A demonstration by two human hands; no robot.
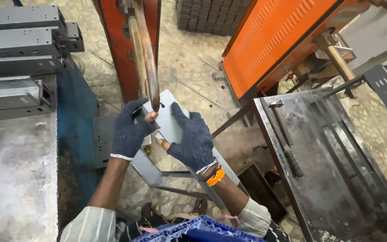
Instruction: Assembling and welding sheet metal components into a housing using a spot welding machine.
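Note:
Both my hands wear dark blue knit gloves with worn fingertips. My left hand (128,132) grips the left edge of a grey sheet-metal bracket (171,125). My right hand (193,136) lies flat on the bracket's right face, with an orange band on that wrist. The bracket sits tilted under the copper electrode arm (148,54) of an orange spot-welding machine (113,40), and the electrode tip touches or hovers at the bracket's top surface between my hands.
Long grey metal channels (19,45) are stacked at the left on a grey table (14,179). A metal table (319,166) at the right holds a hammer (285,134). A second orange machine (278,36) stands behind. A blue crate (193,228) is near my lap.

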